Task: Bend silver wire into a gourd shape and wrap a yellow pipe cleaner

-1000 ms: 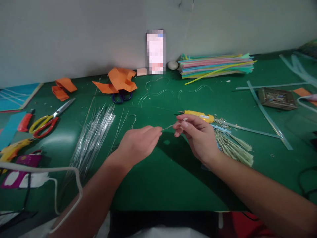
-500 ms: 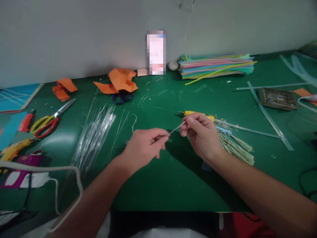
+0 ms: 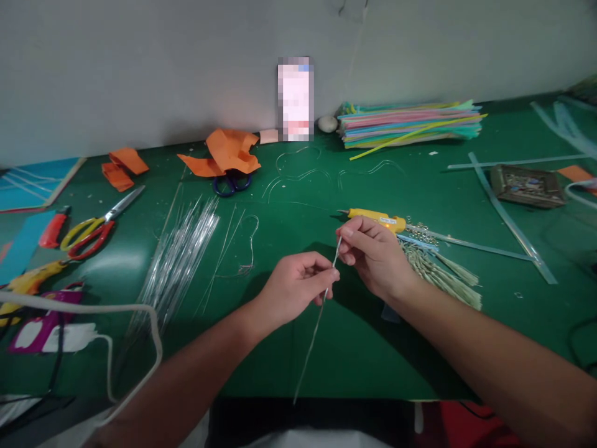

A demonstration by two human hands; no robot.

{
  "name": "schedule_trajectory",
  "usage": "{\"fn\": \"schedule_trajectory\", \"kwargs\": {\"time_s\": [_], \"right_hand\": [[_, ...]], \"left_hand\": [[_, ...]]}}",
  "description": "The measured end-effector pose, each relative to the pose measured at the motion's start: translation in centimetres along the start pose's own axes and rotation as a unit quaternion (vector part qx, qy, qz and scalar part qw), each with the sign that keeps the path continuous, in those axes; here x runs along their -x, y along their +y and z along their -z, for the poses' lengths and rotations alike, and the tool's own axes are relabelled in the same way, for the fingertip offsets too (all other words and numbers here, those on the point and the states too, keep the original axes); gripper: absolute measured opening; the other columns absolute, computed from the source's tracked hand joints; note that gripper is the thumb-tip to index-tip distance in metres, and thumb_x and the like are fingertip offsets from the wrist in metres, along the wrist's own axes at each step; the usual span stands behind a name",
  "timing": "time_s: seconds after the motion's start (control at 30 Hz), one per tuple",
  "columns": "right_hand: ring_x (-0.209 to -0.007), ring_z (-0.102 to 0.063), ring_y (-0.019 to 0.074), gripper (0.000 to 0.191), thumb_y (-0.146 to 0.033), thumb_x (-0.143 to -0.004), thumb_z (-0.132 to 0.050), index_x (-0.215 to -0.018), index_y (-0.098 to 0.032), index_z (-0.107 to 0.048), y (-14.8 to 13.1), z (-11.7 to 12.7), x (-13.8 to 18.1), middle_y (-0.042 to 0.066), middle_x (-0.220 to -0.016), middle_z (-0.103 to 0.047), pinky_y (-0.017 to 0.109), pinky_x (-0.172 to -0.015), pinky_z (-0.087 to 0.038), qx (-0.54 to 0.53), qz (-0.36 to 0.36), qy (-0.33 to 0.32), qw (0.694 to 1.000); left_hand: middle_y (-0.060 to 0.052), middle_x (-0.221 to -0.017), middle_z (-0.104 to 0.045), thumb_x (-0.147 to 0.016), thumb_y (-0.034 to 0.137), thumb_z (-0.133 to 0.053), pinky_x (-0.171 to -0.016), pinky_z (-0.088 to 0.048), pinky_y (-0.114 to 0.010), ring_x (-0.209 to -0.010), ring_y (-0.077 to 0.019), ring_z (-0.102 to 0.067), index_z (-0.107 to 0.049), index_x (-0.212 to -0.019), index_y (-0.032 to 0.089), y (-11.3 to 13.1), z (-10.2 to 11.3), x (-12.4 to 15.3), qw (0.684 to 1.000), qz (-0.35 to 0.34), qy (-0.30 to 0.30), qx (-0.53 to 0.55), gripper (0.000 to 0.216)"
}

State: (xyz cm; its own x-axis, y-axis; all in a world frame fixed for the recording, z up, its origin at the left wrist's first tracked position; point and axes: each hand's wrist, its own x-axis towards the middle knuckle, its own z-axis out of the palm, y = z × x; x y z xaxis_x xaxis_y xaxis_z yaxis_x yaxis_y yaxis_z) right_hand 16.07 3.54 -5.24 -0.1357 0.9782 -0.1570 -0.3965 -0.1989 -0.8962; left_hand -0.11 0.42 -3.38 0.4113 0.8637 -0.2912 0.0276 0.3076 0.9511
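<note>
On the green surface (image 3: 354,373), scissors (image 3: 107,219) with one yellow and one red handle lie just left of the silvery wire bundle (image 3: 180,255). Beyond the wire bundle, slightly to its right, is crumpled orange paper (image 3: 233,152). A thin bent wire (image 3: 252,242) lies near the bundle's right side. Farther right of the bundle, the left hand (image 3: 301,283) pinches a thin pale strand (image 3: 318,323) between thumb and fingers; the strand's lower length slants down toward the surface's near edge. The right hand (image 3: 373,252), farther from the bundle, grips the strand's upper end between thumb and fingertips. Well right of the bundle, a yellow tool (image 3: 394,223) sits partly behind that hand, and pale green tassels (image 3: 452,283) fan out. Farthest right from the bundle is a dark tray (image 3: 496,182) holding small pieces.
</note>
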Motion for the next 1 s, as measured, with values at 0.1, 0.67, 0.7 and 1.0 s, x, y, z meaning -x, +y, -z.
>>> {"fn": "schedule_trajectory", "kwargs": {"time_s": [0.1, 0.67, 0.7, 1.0], "right_hand": [[-0.05, -0.048, 0.0062, 0.014, -0.032, -0.077, -0.074, -0.074, -0.021, -0.065, 0.3, 0.1, -0.1, -0.004, -0.063, -0.059, 0.022, -0.048, -0.039, 0.007, 0.02, 0.015, 1.0], [-0.048, -0.045, 0.0057, 0.018, -0.033, -0.071, -0.079, -0.078, -0.02, -0.069, 0.9, 0.4, -0.5, -0.004, -0.062, -0.058, 0.022, -0.045, -0.035, -0.001, -0.029, 0.033, 0.999], [-0.047, -0.045, 0.0055, 0.018, -0.033, -0.07, -0.079, -0.076, -0.02, -0.068, 0.8, 0.4, -0.5, -0.004, -0.062, -0.058, 0.022, -0.045, -0.035, 0.002, -0.032, 0.029, 0.999], [-0.046, -0.048, 0.0061, 0.026, -0.036, -0.071, -0.08, -0.067, -0.019, -0.06, 0.9, 0.0, -0.3, -0.004, -0.056, -0.058, 0.021, -0.044, -0.037, 0.032, -0.037, -0.035, 0.998]], "left_hand": [[0.005, -0.051, -0.055, -0.082, 0.029, -0.065, -0.039, -0.036, -0.018, -0.039, -0.0054, -0.046, -0.063, -0.075, 0.018, -1.1, 0.0, -0.7, 0.999, -0.022, 0.04, 0.016, 0.013], [0.006, -0.053, -0.052, -0.081, 0.026, -0.061, -0.046, -0.038, -0.019, -0.044, -0.0053, -0.046, -0.06, -0.072, 0.016, -2.4, 0.1, -1.6, 0.995, -0.094, 0.012, -0.03, 0.014], [0.006, -0.054, -0.052, -0.081, 0.027, -0.061, -0.046, -0.039, -0.019, -0.045, -0.0054, -0.047, -0.06, -0.072, 0.016, -2.5, 0.1, -1.7, 0.995, -0.096, 0.01, -0.03, 0.014], [0.005, -0.053, -0.053, -0.085, 0.036, -0.061, -0.047, -0.039, -0.019, -0.046, -0.0063, -0.047, -0.061, -0.076, 0.016, -3.1, 0.2, -2.3, 0.99, -0.122, 0.063, -0.014, 0.022]]}}
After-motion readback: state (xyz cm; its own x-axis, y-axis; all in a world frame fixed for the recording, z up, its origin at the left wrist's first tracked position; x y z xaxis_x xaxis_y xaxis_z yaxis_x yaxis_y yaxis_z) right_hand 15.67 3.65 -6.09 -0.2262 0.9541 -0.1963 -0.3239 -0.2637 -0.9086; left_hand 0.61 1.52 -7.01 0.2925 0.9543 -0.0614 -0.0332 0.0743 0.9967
